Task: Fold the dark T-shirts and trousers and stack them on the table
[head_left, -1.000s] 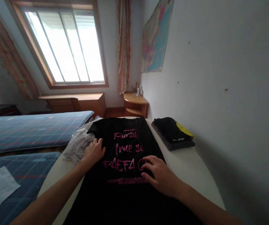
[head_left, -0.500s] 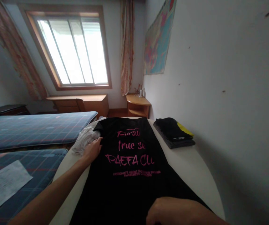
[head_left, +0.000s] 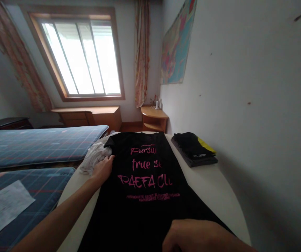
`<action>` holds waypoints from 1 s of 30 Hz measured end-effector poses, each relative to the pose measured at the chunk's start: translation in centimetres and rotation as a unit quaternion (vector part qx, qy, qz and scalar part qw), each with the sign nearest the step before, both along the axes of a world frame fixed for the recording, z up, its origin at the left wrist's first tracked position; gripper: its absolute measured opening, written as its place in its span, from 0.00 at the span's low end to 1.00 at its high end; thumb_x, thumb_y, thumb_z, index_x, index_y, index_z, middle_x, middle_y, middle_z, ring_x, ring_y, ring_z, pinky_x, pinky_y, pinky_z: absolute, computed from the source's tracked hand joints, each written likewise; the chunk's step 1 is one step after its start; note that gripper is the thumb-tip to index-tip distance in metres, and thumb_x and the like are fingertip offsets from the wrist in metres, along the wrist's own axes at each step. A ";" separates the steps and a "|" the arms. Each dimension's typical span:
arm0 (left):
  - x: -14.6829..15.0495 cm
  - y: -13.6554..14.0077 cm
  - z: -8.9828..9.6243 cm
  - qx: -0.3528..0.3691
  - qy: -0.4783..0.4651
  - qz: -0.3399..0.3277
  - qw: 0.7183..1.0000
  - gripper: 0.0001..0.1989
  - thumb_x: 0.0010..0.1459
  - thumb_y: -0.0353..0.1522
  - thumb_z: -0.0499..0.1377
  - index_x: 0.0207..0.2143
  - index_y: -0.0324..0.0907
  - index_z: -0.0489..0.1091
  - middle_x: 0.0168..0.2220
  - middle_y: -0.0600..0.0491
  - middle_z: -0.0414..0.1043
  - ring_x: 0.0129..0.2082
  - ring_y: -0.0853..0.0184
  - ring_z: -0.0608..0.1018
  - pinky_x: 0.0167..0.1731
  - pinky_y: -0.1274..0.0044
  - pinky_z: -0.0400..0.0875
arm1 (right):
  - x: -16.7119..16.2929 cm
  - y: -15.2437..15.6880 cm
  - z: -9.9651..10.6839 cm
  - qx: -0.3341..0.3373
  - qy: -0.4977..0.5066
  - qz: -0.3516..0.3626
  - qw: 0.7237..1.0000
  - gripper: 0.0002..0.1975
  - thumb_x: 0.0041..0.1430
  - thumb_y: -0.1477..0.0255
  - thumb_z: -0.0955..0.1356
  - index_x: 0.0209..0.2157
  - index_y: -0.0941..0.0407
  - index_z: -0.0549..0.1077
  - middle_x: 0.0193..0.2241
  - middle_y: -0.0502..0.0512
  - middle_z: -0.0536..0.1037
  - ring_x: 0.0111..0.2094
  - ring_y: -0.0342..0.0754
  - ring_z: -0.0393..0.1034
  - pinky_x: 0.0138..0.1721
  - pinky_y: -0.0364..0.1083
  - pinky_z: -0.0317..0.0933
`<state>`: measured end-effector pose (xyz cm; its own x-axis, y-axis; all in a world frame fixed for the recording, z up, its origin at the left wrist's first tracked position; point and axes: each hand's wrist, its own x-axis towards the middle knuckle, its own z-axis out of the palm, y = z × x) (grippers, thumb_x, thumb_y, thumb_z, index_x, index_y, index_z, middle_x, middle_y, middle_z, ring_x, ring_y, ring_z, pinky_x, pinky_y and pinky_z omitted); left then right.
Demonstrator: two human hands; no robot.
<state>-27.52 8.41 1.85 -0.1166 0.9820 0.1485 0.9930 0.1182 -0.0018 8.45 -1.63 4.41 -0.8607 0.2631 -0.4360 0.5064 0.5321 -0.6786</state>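
Observation:
A black T-shirt (head_left: 145,210) with pink lettering lies lengthwise in front of me on a pale round-edged table (head_left: 221,196). The right ends of its lettering are cut off, where the right side is folded over. My left hand (head_left: 103,169) is closed at the shirt's left edge, just below the sleeve, with the cloth at its fingertips. Low in the view, my right hand (head_left: 186,236) is curled over the lower part of the shirt; its fingertips are mostly hidden. Beside my left hand is a crumpled whitish cloth (head_left: 92,157).
Folded dark clothes (head_left: 192,150), one with a yellow patch, are stacked at the table's right, near the wall. Plaid mattresses (head_left: 40,143) lie to the left, with a sheet of paper (head_left: 6,210) on the nearer one. A wooden corner shelf (head_left: 154,112) stands beyond the table.
Almost nothing differs; both hands stay on the shirt in nearly the same places. The view has shifted very slightly.

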 end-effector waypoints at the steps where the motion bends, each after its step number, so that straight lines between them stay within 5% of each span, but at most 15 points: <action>1: 0.5 0.0 0.1 0.009 0.009 -0.002 1.000 0.23 0.64 0.24 0.47 0.60 0.38 0.62 0.53 0.39 0.70 0.47 0.52 0.78 0.41 0.66 0.73 | 0.4 0.4 0.2 0.021 0.015 -0.042 0.999 0.10 0.50 0.74 0.70 0.37 0.52 0.78 0.25 0.44 0.74 0.25 0.41 0.68 0.26 0.37 0.56; 3: 1.8 -0.2 0.3 0.035 0.020 -0.020 0.999 0.21 0.64 0.25 0.48 0.58 0.39 0.65 0.54 0.40 0.68 0.51 0.53 0.74 0.45 0.66 0.72 | 1.5 1.4 0.8 0.120 0.037 -0.149 0.981 0.12 0.52 0.73 0.69 0.40 0.52 0.77 0.30 0.47 0.77 0.30 0.43 0.71 0.32 0.39 0.60; 6: 4.8 -0.7 0.0 0.054 -0.007 -0.112 0.992 0.18 0.63 0.28 0.53 0.55 0.42 0.67 0.53 0.44 0.68 0.53 0.56 0.71 0.52 0.66 0.68 | 3.5 3.3 1.3 0.294 0.016 -0.296 0.909 0.09 0.56 0.72 0.68 0.40 0.54 0.75 0.38 0.53 0.78 0.38 0.48 0.72 0.39 0.44 0.61; 9: 8.6 -2.6 -0.2 0.041 -0.070 -0.273 0.959 0.21 0.63 0.32 0.57 0.58 0.46 0.66 0.60 0.46 0.64 0.59 0.56 0.67 0.57 0.64 0.65 | 5.6 4.7 1.2 0.342 -0.051 -0.373 0.861 0.12 0.58 0.65 0.68 0.43 0.55 0.72 0.43 0.59 0.77 0.42 0.53 0.73 0.42 0.48 0.61; 13: 13.8 -6.9 0.3 -0.026 -0.102 -0.529 0.842 0.27 0.62 0.40 0.59 0.63 0.49 0.62 0.65 0.49 0.60 0.64 0.55 0.64 0.61 0.62 0.61 | 7.8 5.0 0.8 0.278 -0.138 -0.390 0.867 0.16 0.57 0.60 0.69 0.43 0.56 0.71 0.38 0.58 0.79 0.38 0.55 0.74 0.36 0.47 0.59; 17: 18.2 -10.3 -0.2 -0.023 -0.079 -0.658 0.749 0.20 0.68 0.39 0.54 0.61 0.49 0.63 0.62 0.52 0.66 0.61 0.61 0.68 0.58 0.69 0.64 | 9.2 4.4 0.5 0.240 -0.149 -0.360 0.889 0.10 0.57 0.63 0.69 0.36 0.54 0.72 0.34 0.55 0.80 0.35 0.52 0.74 0.32 0.45 0.55; 20: 21.0 -11.3 -2.0 0.031 -0.042 -0.674 0.737 0.15 0.70 0.38 0.52 0.57 0.50 0.67 0.55 0.55 0.73 0.49 0.67 0.77 0.42 0.76 0.71 | 9.9 4.1 0.5 0.243 -0.148 -0.333 0.899 0.06 0.59 0.67 0.67 0.32 0.54 0.71 0.32 0.54 0.78 0.33 0.51 0.72 0.31 0.45 0.54; 25: 24.5 -12.0 -5.0 0.096 -0.018 -0.643 0.759 0.09 0.68 0.41 0.55 0.45 0.49 0.72 0.41 0.59 0.78 0.32 0.69 0.78 0.22 0.78 0.62 | 11.3 3.8 1.8 0.218 -0.118 -0.362 0.898 0.04 0.60 0.70 0.64 0.33 0.55 0.67 0.31 0.54 0.77 0.32 0.48 0.70 0.31 0.44 0.56; 30: 27.0 -12.8 -7.6 0.109 -0.015 -0.639 0.761 0.10 0.67 0.43 0.56 0.40 0.48 0.70 0.33 0.59 0.76 0.27 0.71 0.75 0.18 0.78 0.57 | 13.3 3.2 3.4 0.033 -0.016 -0.407 0.913 0.16 0.62 0.64 0.63 0.50 0.54 0.63 0.34 0.51 0.77 0.28 0.44 0.69 0.25 0.40 0.58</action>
